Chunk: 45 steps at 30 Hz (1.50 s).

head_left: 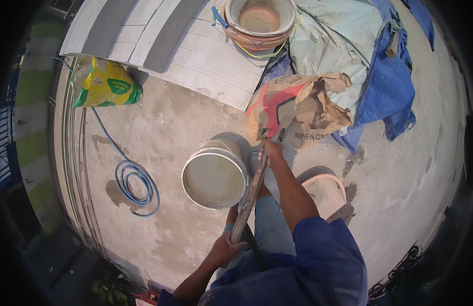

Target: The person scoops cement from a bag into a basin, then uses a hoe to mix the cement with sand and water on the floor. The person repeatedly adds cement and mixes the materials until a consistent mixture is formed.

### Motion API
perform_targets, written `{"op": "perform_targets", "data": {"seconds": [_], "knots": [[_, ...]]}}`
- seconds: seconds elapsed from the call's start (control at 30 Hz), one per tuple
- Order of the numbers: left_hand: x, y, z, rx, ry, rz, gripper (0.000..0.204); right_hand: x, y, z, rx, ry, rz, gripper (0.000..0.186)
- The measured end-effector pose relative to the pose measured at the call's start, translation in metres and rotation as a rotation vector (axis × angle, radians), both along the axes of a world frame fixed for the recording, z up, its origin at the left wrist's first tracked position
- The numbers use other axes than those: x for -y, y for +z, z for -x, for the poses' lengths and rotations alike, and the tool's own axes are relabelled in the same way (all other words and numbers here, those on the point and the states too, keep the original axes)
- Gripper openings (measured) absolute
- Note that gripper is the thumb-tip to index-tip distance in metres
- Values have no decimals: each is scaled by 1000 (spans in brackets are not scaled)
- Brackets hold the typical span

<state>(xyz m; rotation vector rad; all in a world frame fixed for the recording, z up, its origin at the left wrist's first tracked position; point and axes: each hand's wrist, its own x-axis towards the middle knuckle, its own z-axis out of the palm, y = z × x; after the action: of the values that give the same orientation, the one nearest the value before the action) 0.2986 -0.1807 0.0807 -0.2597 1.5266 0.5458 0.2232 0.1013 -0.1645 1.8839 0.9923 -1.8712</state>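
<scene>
My left hand (227,249) grips the lower part of a weathered wooden pole (250,199) near the bottom of the view. My right hand (269,151) is closed around it higher up, in front of a torn brown-and-red paper sack (307,106); the pole's far end is hard to make out against the sack. Just left of the pole stands a white bucket (185,177) holding cloudy grayish liquid. A shallow pale pink container (318,191) lies to the right of my right forearm, partly hidden by it.
Stacked pails (235,38) rest on pale stepped boards (195,61) at the top. Blue and pale tarps (379,92) lie right. A yellow-green sack (111,86) and coiled blue hose (138,186) are on the left of the concrete floor (114,229), beside lengthwise rods (83,168).
</scene>
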Motion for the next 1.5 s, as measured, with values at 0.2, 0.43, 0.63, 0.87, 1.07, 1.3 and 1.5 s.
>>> {"op": "perform_targets", "data": {"seconds": [0.2, 0.43, 0.63, 0.87, 1.07, 1.3, 1.5], "knots": [[-53, 83, 51, -4, -60, -80, 69, -28, 23, 13, -98, -69, 96, 8], [-80, 184, 99, 133, 79, -234, 72, -36, 78, 25, -274, -134, 243, 11], [-128, 247, 131, 140, 277, -453, 68, -76, 105, 31, -272, -294, 338, 12], [-162, 298, 148, 79, 323, -592, 42, -102, 157, 55, -331, -348, 232, 16], [-192, 332, 164, -12, 309, -708, 42, -137, 180, 62, -430, -390, 187, 17], [-204, 355, 177, -127, 320, -846, 55, -130, 245, 71, -593, -334, 211, 30], [-219, 394, 174, -121, 266, -990, 60, -145, 247, 83, -695, -507, 390, 21]]}}
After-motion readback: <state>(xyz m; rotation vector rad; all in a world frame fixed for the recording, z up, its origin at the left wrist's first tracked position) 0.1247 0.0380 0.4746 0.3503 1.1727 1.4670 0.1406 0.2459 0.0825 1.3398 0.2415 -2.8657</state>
